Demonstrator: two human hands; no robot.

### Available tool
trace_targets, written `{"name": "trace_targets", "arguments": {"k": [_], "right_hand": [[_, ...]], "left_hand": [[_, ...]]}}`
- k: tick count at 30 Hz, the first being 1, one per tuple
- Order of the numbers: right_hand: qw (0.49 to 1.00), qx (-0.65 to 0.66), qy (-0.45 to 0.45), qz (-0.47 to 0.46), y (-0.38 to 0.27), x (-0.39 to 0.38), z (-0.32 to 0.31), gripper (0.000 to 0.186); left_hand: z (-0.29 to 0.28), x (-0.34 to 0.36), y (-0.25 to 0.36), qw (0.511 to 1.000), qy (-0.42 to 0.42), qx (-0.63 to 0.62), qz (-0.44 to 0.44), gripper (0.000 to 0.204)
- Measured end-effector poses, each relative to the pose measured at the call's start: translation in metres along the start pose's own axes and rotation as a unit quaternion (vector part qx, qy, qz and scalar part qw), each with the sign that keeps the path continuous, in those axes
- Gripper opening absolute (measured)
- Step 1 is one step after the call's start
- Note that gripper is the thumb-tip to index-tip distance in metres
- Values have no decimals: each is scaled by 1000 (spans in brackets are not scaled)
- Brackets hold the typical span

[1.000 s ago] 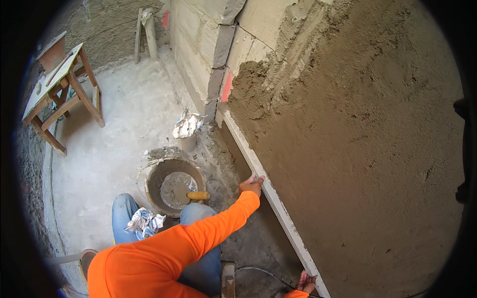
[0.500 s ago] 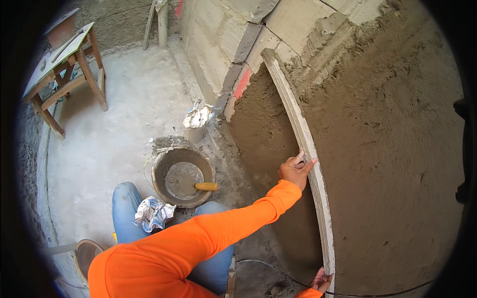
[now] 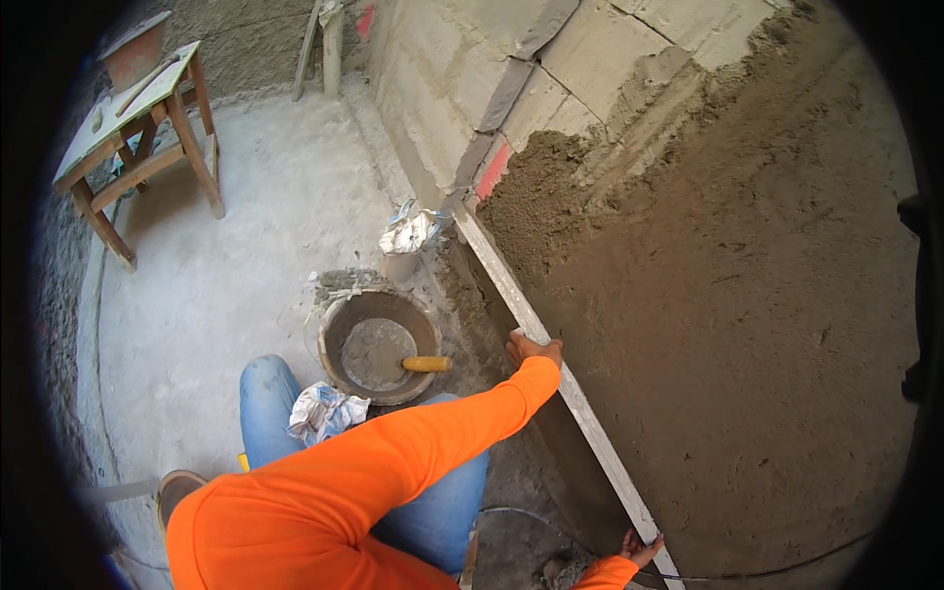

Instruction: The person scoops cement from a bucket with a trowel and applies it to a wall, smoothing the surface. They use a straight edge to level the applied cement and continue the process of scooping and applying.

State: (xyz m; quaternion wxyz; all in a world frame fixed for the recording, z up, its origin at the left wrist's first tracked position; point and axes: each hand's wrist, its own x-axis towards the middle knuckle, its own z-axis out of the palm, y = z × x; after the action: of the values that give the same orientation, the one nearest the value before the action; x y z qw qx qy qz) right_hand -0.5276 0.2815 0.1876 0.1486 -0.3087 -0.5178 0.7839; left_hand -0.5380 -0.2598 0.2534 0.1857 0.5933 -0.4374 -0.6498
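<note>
A long, pale, mortar-stained straightedge (image 3: 600,438) lies slantwise against the wet mortar (image 3: 728,324) on the wall, low down near the floor. My left hand (image 3: 536,349) is closed around its middle, fingers over the near edge. Farther toward the lower end, my right hand (image 3: 642,549) grips it too, with fingers partly hidden behind the bar. The far end of the straightedge is by the red-marked blocks (image 3: 494,170) at the foot of the wall.
A mortar bucket (image 3: 334,366) holding a yellow-handled tool (image 3: 427,364) stands before my knees. Crumpled wrappers (image 3: 324,413) rest at my leg. A black cable (image 3: 777,573) crosses at lower right. A wooden table (image 3: 147,103) stands far left.
Both hands have brought the straightedge down the wall toward the floor; its far end has swung down and left. Mortar formerly below it now shows above it.
</note>
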Motion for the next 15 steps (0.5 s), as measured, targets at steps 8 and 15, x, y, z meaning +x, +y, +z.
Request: {"name": "trace_targets", "arguments": {"k": [8,15], "right_hand": [[957,-215,194,28,-1,-18,3,68],[955,-209,209,16,-3,-30,13,79]], "left_hand": [[18,41,-71,942,124,176,-257,69],[27,41,-88,942,142,275,-129,73]]}}
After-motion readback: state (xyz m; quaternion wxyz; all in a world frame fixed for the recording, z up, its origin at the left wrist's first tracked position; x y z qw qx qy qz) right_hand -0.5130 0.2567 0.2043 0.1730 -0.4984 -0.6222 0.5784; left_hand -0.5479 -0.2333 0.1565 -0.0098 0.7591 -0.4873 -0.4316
